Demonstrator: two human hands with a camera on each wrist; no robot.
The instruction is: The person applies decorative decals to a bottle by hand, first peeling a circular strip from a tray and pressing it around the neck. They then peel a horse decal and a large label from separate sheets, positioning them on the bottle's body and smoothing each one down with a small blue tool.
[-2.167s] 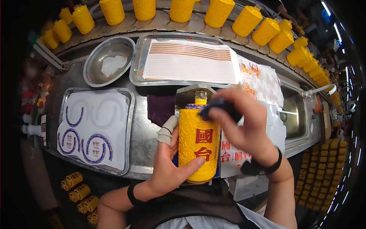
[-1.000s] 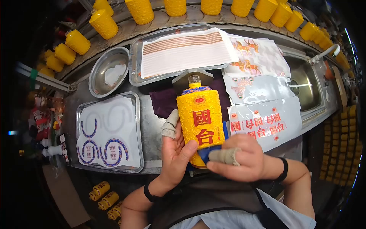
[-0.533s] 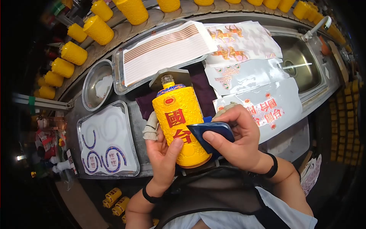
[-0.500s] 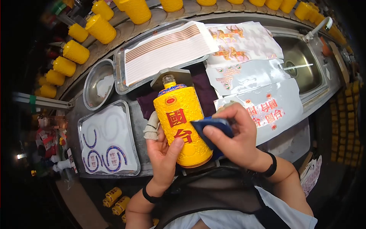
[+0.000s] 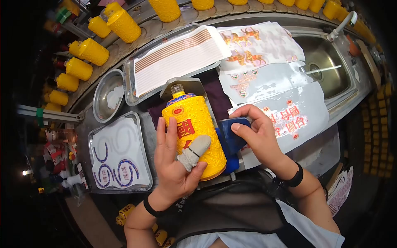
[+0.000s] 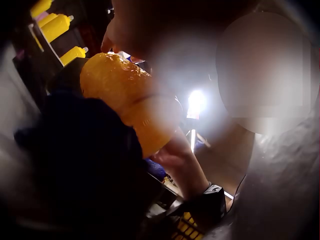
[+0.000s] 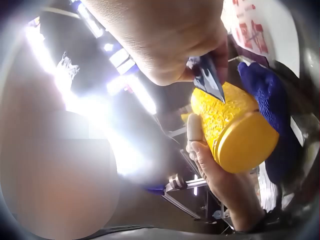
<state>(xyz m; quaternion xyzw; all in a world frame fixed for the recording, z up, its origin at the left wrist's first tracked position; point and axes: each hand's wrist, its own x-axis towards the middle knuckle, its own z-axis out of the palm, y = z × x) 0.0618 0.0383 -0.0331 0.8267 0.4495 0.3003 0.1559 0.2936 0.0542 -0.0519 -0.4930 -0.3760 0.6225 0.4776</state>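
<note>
A yellow embossed bottle (image 5: 204,120) with red characters and a glass neck lies tilted in front of me, its neck pointing away. My left hand (image 5: 175,163) lies over its left side, the cloth-covered finger (image 5: 198,146) touching its front across the lower character. The other fingers stretch upward. On the right side my right hand (image 5: 262,136) pinches a dark blue flat scraper (image 5: 235,140) beside the bottle. In the right wrist view the scraper (image 7: 207,75) overlaps the bottle's side (image 7: 220,105). A blue cloth (image 7: 270,95) lies against the bottle there.
Printed transfer sheets (image 5: 281,107) lie on the right before a sink (image 5: 322,70). A decal tray (image 5: 147,165) and a metal bowl (image 5: 99,105) stand left. Behind are a striped-sheet tray (image 5: 129,70) and a conveyor (image 5: 186,16) with yellow bottles. A metal bracket (image 5: 194,84) stands behind the bottle's neck.
My left hand has left its hold around the bottle's left side and come over its front. The right hand has drawn the scraper off the bottle's front to the right.
</note>
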